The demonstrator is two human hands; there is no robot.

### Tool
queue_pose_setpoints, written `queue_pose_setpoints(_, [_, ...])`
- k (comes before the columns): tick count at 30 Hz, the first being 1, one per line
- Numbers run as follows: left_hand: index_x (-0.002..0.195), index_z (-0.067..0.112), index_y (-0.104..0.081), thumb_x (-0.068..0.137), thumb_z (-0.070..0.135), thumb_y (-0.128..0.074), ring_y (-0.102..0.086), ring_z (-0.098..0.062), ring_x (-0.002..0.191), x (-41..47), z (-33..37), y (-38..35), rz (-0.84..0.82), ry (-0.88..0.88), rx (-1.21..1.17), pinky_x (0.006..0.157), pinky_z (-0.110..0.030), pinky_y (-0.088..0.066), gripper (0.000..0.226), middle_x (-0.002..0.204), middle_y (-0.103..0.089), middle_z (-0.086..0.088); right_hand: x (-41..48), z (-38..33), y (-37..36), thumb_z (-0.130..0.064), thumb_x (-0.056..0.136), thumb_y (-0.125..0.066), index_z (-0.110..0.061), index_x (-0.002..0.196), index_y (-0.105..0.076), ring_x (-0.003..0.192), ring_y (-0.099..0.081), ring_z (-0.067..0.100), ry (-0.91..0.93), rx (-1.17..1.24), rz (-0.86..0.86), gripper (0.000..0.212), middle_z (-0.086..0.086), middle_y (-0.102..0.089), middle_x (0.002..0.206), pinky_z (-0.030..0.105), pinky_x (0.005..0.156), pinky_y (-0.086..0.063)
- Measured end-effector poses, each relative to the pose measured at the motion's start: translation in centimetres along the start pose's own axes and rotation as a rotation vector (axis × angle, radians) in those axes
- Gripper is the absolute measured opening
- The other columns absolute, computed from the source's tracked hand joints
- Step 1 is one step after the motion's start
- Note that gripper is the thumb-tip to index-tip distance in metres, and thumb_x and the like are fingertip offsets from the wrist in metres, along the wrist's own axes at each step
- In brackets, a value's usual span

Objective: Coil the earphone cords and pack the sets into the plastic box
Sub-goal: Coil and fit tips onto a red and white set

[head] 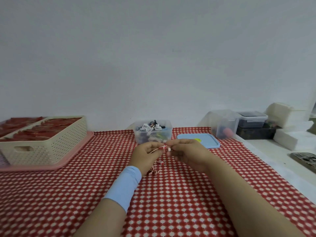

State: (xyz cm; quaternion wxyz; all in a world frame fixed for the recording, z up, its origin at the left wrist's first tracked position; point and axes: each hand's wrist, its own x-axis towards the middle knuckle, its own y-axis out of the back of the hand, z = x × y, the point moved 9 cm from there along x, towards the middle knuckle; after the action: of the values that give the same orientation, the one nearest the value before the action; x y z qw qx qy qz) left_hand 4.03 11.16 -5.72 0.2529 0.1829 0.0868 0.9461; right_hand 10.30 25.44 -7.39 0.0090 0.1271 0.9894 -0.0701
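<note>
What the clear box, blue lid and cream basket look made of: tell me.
Clear box: seemingly translucent plastic, slightly frosted; the contents show through its walls. Blue lid: likely smooth plastic, with a moulded raised rim. Cream basket: probably rigid plastic, its walls perforated in a regular grid.

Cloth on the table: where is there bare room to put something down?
Bare cloth lies between the tray and the left hand, between the forearms at the near edge, and right of the right hand up to the cloth's edge. Crowded: the middle, where both hands hold earphones before the box, and the back right with lid and tubs.
</note>
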Motion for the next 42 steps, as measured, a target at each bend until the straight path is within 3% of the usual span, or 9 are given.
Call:
queue_pose_setpoints(4, [0.091, 0.024, -0.075, 0.082, 0.019, -0.077, -0.069, 0.002, 0.085, 0.1, -0.2, 0.1, 0.012, 0.001, 0.035, 0.080, -0.015, -0.053, 0.011, 0.089, -0.076, 0.012, 0.0, 0.0, -0.2, 0.009, 0.088, -0.065, -0.004, 0.108, -0.073, 0.088, -0.071, 0.021, 0.007, 0.032, -0.034, 0.025, 0.015, -0.075, 0.100, 0.025, 0.068, -0.054])
queue_pose_setpoints(11, [0.090, 0.023, -0.074, 0.089, 0.019, -0.071, -0.067, 0.002, 0.086, -0.2, 0.4, 0.7, 0.073, -0.025, 0.052, 0.077, -0.010, -0.049, 0.005, 0.090, -0.074, 0.012, -0.4, 0.1, -0.5, -0.004, 0.096, -0.062, -0.003, 0.111, -0.072, 0.072, -0.066, 0.018, 0.006, -0.012, 0.001, 0.018, 0.013, -0.071, 0.085, 0.024, 0.052, -0.049])
queue_pose_setpoints(17, [0.109, 0.029, -0.069, 0.094, 0.015, -0.063, -0.068, 0.003, 0.093, -0.1, 0.6, 0.4, 0.026, -0.063, 0.034, 0.092, -0.016, -0.047, 0.021, 0.087, -0.076, 0.011, -0.3, 0.0, -0.6, -0.005, 0.097, -0.062, -0.010, 0.107, -0.074, 0.069, -0.067, 0.017, 0.033, -0.040, 0.015, 0.017, 0.017, -0.074, 0.099, 0.024, 0.048, -0.046])
queue_pose_setpoints(20, [0.112, 0.027, -0.072, 0.095, 0.015, -0.062, -0.067, 0.004, 0.095, 0.0, 0.7, 0.2, 0.008, -0.074, 0.007, 0.087, -0.009, -0.045, 0.023, 0.088, -0.076, 0.012, -0.2, 0.0, -0.6, -0.007, 0.096, -0.063, -0.008, 0.109, -0.074, 0.067, -0.066, 0.016, 0.039, -0.053, 0.021, 0.017, 0.016, -0.076, 0.103, 0.022, 0.048, -0.045])
queue_pose_setpoints(23, [0.106, 0.021, -0.075, 0.090, 0.014, -0.068, -0.071, -0.001, 0.092, -0.1, 0.5, 0.0, -0.009, -0.048, -0.059, 0.085, -0.014, -0.052, 0.019, 0.092, -0.077, 0.009, -0.3, -0.1, -0.6, -0.012, 0.095, -0.066, -0.006, 0.109, -0.075, 0.065, -0.064, 0.014, 0.050, -0.085, 0.038, 0.017, 0.011, -0.077, 0.097, 0.022, 0.047, -0.044])
queue_pose_setpoints(30, [0.105, 0.019, -0.071, 0.099, 0.018, -0.055, -0.065, -0.002, 0.068, 0.2, 0.7, 0.3, 0.001, -0.061, 0.025, 0.071, -0.013, -0.052, 0.017, 0.081, -0.076, 0.008, -0.4, 0.0, -1.3, -0.015, 0.096, -0.065, -0.006, 0.103, -0.075, 0.059, -0.062, 0.014, 0.056, -0.051, 0.033, 0.015, 0.006, -0.073, 0.083, 0.022, 0.043, -0.042])
queue_pose_setpoints(35, [0.114, 0.025, -0.067, 0.100, 0.017, -0.052, -0.065, -0.001, 0.066, 0.2, 0.9, 0.5, 0.027, -0.089, 0.072, 0.066, -0.006, -0.047, 0.022, 0.082, -0.072, 0.010, -0.7, -0.7, -1.4, -0.009, 0.092, -0.069, -0.010, 0.097, -0.078, 0.062, -0.063, 0.014, 0.105, -0.055, 0.049, 0.010, 0.012, -0.076, 0.090, 0.023, 0.048, -0.047])
queue_pose_setpoints(39, [0.104, 0.020, -0.072, 0.100, 0.015, -0.052, -0.063, 0.002, 0.064, 0.2, 0.8, 0.6, 0.041, -0.085, 0.087, 0.065, -0.006, -0.046, 0.022, 0.078, -0.071, 0.009, -0.9, -0.9, -1.4, -0.008, 0.090, -0.071, -0.011, 0.099, -0.080, 0.065, -0.065, 0.013, 0.109, -0.079, 0.028, 0.013, 0.015, -0.077, 0.098, 0.023, 0.051, -0.049])
queue_pose_setpoints(42, [0.099, 0.021, -0.072, 0.099, 0.013, -0.054, -0.066, 0.005, 0.073, 0.1, 1.0, 0.6, 0.046, -0.087, -0.006, 0.069, -0.006, -0.047, 0.020, 0.081, -0.074, 0.009, -1.1, -1.4, -1.3, -0.010, 0.091, -0.070, -0.010, 0.097, -0.080, 0.065, -0.064, 0.013, 0.132, -0.084, 0.033, 0.012, 0.011, -0.077, 0.091, 0.024, 0.050, -0.049])
